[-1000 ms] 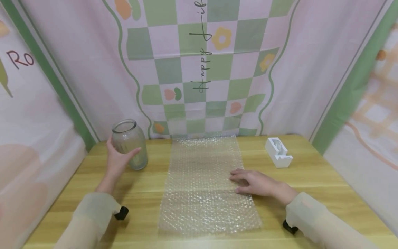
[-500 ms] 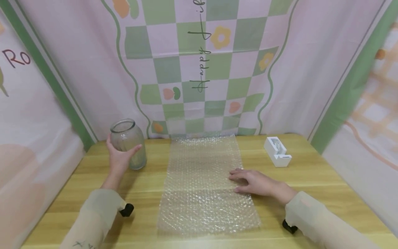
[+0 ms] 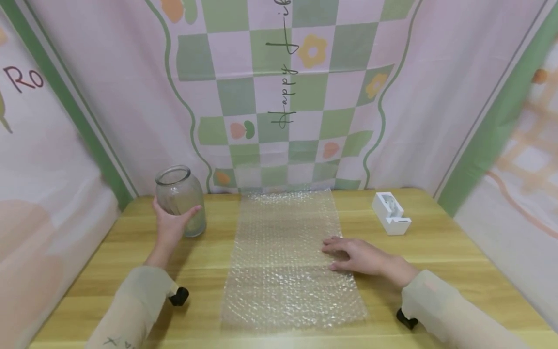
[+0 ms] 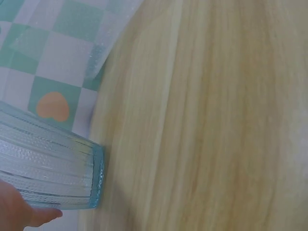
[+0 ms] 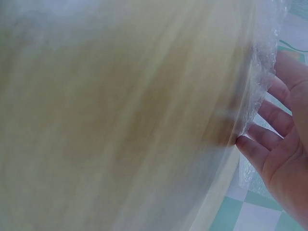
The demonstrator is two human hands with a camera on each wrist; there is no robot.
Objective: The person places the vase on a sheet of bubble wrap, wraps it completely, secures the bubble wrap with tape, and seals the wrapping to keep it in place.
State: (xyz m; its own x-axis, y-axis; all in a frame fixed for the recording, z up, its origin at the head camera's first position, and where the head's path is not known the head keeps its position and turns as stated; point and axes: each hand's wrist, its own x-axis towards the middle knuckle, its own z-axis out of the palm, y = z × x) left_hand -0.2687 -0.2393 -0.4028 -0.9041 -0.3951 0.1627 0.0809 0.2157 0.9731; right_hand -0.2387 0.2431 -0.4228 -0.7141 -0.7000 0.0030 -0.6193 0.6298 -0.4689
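Observation:
An open-topped clear glass jar (image 3: 180, 194) stands near the back left of the table. My left hand (image 3: 170, 225) grips it low on its side, the thumb across the front and the fingers round the left. In the left wrist view the ribbed glass of the jar (image 4: 43, 159) and part of the hand (image 4: 14, 209) show. A sheet of bubble wrap (image 3: 287, 286) lies flat down the middle of the table. On its right edge rests my right hand (image 3: 359, 257), fingers spread and loosely bent. The right wrist view shows those fingertips (image 5: 250, 144) touching the bubble wrap (image 5: 262, 53).
A small white tape dispenser (image 3: 390, 213) sits at the back right of the wooden table (image 3: 209, 310). A printed checkered cloth (image 3: 270, 97) hangs behind the table, with more cloth at both sides.
The left forearm has shifted a little to the right, and the left hand sits slightly lower on the jar. The right hand and the bubble wrap have stayed in place.

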